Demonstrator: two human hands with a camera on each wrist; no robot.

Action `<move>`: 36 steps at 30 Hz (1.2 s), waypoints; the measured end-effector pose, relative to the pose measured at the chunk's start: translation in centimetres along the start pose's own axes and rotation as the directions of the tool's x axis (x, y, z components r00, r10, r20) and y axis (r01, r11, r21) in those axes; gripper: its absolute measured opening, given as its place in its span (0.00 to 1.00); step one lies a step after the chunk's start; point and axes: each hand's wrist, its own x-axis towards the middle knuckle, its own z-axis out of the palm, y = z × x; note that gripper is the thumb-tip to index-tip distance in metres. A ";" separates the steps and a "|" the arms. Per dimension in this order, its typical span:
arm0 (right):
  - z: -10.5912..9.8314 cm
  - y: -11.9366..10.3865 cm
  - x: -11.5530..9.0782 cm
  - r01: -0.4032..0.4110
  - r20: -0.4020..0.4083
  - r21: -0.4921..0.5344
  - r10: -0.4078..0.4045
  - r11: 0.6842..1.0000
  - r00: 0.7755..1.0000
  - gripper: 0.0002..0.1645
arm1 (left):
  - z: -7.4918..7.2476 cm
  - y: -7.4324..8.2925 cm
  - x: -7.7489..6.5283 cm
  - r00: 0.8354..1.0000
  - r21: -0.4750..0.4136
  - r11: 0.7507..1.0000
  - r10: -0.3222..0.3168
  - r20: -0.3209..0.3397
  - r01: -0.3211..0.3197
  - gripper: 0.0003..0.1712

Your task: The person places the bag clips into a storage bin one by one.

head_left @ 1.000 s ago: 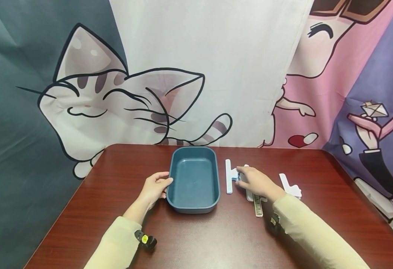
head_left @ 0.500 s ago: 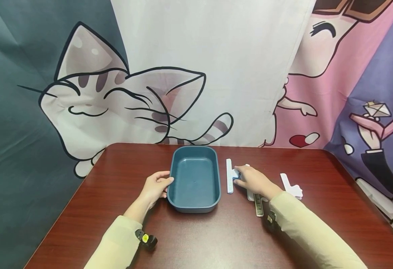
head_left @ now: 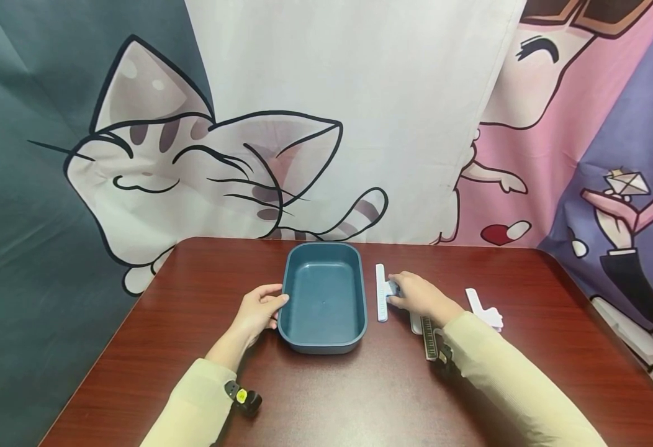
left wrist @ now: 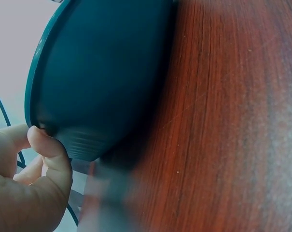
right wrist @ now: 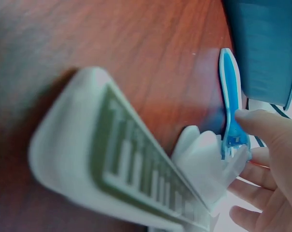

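Note:
A dark teal plastic tub (head_left: 322, 349) stands on the table. My left hand (head_left: 255, 313) pinches its left rim, the thumb on the edge and the other fingers outside the wall (left wrist: 102, 63). To the tub's right lies a bag clip (head_left: 381, 293) with a long white bar; the right wrist view shows its blue inner face (right wrist: 230, 82). My right hand (head_left: 421, 295) pinches this clip at its short handle, partly hidden by the fingers. Close below that hand, a clip with a piano-key print (head_left: 429, 340) overlaps another white clip (head_left: 416, 324).
Farther right lies one more white clip (head_left: 483, 312). The reddish-brown wooden table (head_left: 326, 403) ends at a cartoon-printed curtain (head_left: 360, 124) behind it. Small cameras (head_left: 245, 400) are strapped at the wrists over pale sleeves.
My right hand and forearm have shifted slightly left, the fingers coming further onto the bag clip's handle. The left hand and tub stay in place.

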 end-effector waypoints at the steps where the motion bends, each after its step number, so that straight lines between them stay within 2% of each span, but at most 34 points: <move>1: -0.1 -0.1 0.1 -0.013 0.009 0.006 0.013 1.000 1.000 0.34 | 0.0 0.0 0.0 1.000 0.000 1.000 0.001 -0.001 -0.001 0.26; 7: -0.4 -0.3 0.6 -0.046 0.051 -0.005 0.046 0.999 0.998 0.33 | 0.0 -0.2 0.0 1.000 -0.004 1.000 0.005 0.001 -0.005 0.26; 18: -0.8 -0.7 1.7 -0.039 0.104 -0.041 0.043 0.998 0.994 0.28 | 0.0 -0.2 0.0 1.000 -0.016 1.000 0.010 0.007 -0.010 0.24; 24: -0.9 -0.8 1.8 -0.061 0.128 -0.007 0.062 0.998 0.990 0.27 | 0.0 -0.1 -0.1 1.000 -0.024 1.000 0.008 0.008 -0.008 0.24; 30: -0.7 -0.8 1.7 -0.075 0.137 0.076 0.064 0.994 0.988 0.26 | 0.0 -0.2 -0.1 1.000 -0.028 1.000 0.009 0.009 -0.008 0.24; 36: -1.0 -1.3 1.6 -0.042 0.110 0.102 0.031 0.994 0.993 0.26 | 0.0 -0.3 -0.1 1.000 -0.031 1.000 0.004 0.007 -0.004 0.23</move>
